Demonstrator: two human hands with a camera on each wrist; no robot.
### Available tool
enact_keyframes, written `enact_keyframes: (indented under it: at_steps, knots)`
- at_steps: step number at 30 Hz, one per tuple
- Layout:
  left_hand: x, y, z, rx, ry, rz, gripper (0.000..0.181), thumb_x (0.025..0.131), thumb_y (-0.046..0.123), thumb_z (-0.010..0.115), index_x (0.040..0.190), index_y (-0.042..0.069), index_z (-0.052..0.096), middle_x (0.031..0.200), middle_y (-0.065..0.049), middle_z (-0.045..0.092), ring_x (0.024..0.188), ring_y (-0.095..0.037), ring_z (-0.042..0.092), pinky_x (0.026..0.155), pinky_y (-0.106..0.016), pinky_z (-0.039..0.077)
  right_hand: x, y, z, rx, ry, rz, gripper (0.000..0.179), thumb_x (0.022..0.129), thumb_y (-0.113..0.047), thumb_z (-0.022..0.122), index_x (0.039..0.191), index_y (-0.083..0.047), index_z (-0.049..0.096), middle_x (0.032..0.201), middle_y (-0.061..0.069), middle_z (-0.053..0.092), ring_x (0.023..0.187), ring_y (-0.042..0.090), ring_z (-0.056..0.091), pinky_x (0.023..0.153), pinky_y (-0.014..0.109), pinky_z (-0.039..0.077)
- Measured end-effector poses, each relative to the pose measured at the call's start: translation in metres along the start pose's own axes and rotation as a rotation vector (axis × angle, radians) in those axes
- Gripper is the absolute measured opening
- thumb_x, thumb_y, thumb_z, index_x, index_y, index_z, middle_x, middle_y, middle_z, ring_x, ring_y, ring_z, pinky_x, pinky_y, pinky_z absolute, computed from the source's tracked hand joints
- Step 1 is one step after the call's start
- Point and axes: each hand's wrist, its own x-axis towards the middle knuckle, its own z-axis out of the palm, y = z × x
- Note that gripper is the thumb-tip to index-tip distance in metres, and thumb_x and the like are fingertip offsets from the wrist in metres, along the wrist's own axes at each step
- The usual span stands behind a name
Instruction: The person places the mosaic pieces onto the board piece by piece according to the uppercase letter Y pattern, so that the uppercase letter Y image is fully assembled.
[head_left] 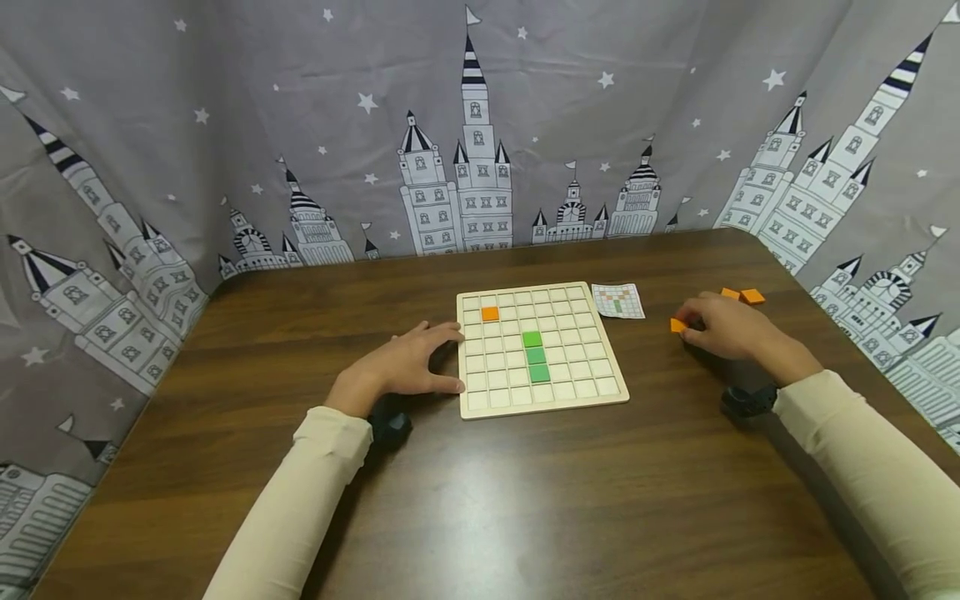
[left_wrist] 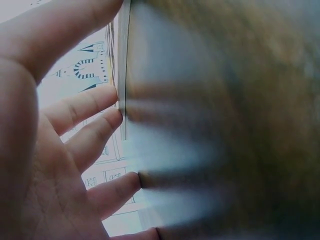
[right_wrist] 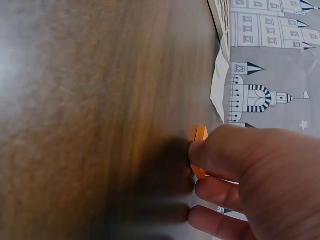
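My right hand [head_left: 726,323] pinches an orange square tile [head_left: 677,326] between thumb and fingers, low over the table on the right. In the right wrist view the tile [right_wrist: 201,133] sticks out past the thumb tip. My left hand [head_left: 405,362] rests at the left edge of a pale wooden grid board [head_left: 543,408], its thumb and fingers spread along that edge. On the board lie one orange tile [head_left: 490,313] in the upper left and a column of three green tiles [head_left: 536,356] near the middle.
A small printed card [head_left: 618,301] with a coloured grid pattern lies beside the board's upper right corner. Two more orange tiles [head_left: 752,297] sit beyond my right hand. Behind the brown wooden table [head_left: 465,500] hangs a grey curtain [head_left: 555,92] with castles and stars.
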Motion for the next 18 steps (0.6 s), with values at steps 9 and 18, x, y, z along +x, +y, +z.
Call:
enact_keyframes:
  at_steps: [9,18]
  knots:
    - [0.000,0.000,-0.001,0.001,-0.001,-0.015,0.082,0.086,0.052,0.077,0.152,0.016,0.044,0.164,-0.005,0.029,0.149,-0.045,0.016,0.107,-0.078,0.016,0.021,-0.016,0.002,0.007,0.033,-0.002,0.025,0.090,-0.012,0.073,0.110,0.002,0.069,0.101,0.014,0.064,0.091,0.030,0.063,0.081,0.053,0.051]
    - [0.000,0.000,0.000,0.000,-0.011,-0.012,0.082,0.086,0.052,0.077,0.152,0.016,0.044,0.164,-0.004,0.028,0.150,-0.045,0.016,0.106,-0.078,0.015,0.060,-0.051,0.008,0.030,0.060,-0.034,0.028,0.091,-0.015,0.070,0.115,-0.001,0.070,0.106,0.013,0.065,0.093,0.029,0.062,0.079,0.051,0.052]
